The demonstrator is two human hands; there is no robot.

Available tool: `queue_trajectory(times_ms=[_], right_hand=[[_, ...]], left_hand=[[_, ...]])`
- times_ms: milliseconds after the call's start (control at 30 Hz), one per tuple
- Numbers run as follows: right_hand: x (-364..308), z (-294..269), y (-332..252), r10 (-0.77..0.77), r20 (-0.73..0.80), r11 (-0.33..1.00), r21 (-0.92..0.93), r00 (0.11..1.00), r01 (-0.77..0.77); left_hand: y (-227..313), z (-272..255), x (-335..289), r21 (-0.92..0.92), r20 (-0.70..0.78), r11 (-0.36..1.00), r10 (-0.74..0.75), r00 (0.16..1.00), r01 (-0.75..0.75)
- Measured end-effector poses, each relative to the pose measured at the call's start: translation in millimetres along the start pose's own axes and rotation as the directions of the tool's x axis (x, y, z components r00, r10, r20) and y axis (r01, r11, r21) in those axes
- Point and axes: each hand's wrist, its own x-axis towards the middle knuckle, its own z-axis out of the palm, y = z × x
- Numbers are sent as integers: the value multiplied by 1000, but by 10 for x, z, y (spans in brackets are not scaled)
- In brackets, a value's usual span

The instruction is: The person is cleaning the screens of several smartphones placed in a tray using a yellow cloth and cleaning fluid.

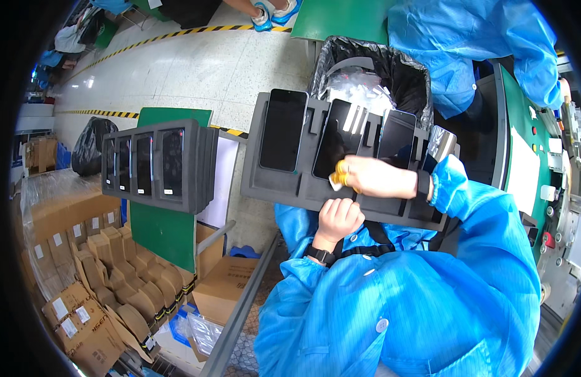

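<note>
A grey foam tray (271, 187) lies in front of me with several dark smartphones in its slots. At its near edge, my left hand (339, 221) is closed, fingers curled over the rim. My right hand (379, 178), with yellow finger cots on its fingertips, reaches over the tray from the right. It pinches a small white piece (335, 183) by the lower end of the middle phone (340, 138). Left of that lies another phone (283, 130); to the right is a third phone (397, 136). A shiny phone (440, 146) sits in the rightmost slot, partly behind my sleeve.
A black-lined bin (422, 69) with clear plastic scraps stands just beyond the tray. To the left, stacked foam trays (199, 164) with phones rest on a green board (161, 235). Cardboard boxes (224, 289) fill the lower left. A blue-clad person (454, 38) is at the far right.
</note>
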Motion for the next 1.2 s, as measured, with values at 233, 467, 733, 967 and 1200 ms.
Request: queue_trajectory(times_ms=[233,467,733,967,1200], right_hand=[[-8,-326,271,189,-235,977,-47,953,-206],[385,-212,391,177,-410,969,-85,895,-231],[201,-146,37,117,-174,993,-5,978,-119],[371,-244,389,217,-426,950,-114,878,-291],[193,192,-89,43,-149,997,72,988,-33]], left_hand=[[-6,-11,13,-5,-16,1000,-3,1000,3],[-18,1,3,-15,-29,1000,11,1000,-12],[-25,11,14,-12,-26,1000,13,1000,-13],[-29,32,-18,5,-31,1000,10,999,-10],[-28,27,-23,18,-48,1000,18,999,-17]])
